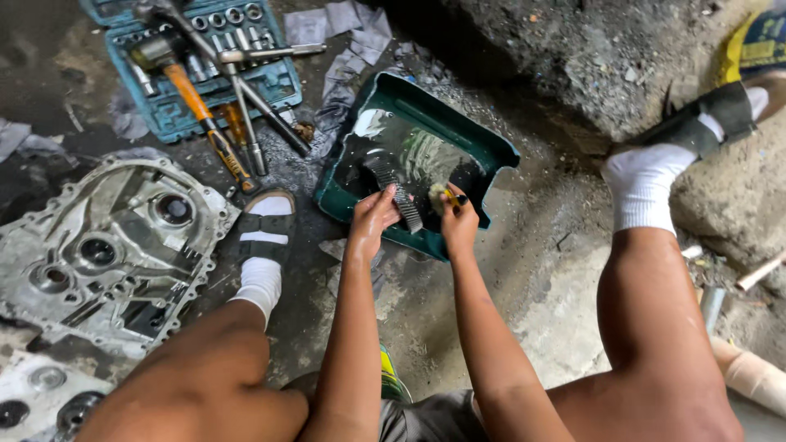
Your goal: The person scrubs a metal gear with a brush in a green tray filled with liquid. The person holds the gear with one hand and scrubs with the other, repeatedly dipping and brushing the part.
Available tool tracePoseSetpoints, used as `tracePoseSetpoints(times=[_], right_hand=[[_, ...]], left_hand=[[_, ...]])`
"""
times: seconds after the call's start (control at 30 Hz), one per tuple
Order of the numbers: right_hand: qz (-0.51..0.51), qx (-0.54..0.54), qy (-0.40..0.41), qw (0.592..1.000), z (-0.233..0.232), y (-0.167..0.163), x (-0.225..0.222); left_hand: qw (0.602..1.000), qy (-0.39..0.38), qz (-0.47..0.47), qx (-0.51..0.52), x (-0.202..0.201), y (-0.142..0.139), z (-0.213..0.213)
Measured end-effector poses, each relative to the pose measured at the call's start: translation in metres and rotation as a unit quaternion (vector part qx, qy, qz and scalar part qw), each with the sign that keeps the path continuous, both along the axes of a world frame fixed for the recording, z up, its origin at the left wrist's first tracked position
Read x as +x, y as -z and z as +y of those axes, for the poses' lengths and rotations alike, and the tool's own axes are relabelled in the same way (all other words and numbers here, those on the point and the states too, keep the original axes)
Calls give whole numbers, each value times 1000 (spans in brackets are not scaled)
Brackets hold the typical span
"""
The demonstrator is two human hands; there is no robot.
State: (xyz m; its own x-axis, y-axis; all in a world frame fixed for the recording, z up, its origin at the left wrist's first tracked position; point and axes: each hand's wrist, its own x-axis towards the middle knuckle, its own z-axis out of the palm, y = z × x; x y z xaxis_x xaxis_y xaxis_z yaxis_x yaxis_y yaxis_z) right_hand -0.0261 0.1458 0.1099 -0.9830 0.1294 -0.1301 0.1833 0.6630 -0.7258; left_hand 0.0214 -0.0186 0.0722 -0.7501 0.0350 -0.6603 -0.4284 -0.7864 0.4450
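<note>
The green plastic basin (pixel 491 155) sat tilted on the dirty concrete floor (pixel 532 270), its near rim just beyond both hands and its far corner close to the rough wall (pixel 589 65). Open floor lay to the right of the basin, up to the right foot in a white sock (pixel 647 188). On the left the room was tight: the left sandalled foot (pixel 266 237) stood just beside the basin's corner, and crumpled rags (pixel 352 49) lay behind it.

The left hand (pixel 370 219) held a dark toothed gear rack (pixel 397 192) over the basin, fingers closed around its lower end; the rack slanted up and away, its ribbed face wet and black, above dark liquid. The right hand (pixel 458 223) gripped a small yellow-handled brush (pixel 442 196), fingers closed on it, with the bristles beside the rack.

Farther left, a blue socket set case (pixel 176 115) lay open with an orange-handled hammer (pixel 196 106) and a cross wrench (pixel 237 74) across it. A grey aluminium engine cover (pixel 106 254) rested near the left knee.
</note>
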Motion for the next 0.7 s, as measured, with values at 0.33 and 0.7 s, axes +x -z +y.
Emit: tracePoseSetpoints(times=[0.33,0.7], right_hand=[[-122,-16,-87,989,26,15,1],[-17,-196,-130,972,-13,-52,-39]], left_hand=[[999,-26,-37,15,-5,7,5],[998,-47,-29,32,-23,-4,22]])
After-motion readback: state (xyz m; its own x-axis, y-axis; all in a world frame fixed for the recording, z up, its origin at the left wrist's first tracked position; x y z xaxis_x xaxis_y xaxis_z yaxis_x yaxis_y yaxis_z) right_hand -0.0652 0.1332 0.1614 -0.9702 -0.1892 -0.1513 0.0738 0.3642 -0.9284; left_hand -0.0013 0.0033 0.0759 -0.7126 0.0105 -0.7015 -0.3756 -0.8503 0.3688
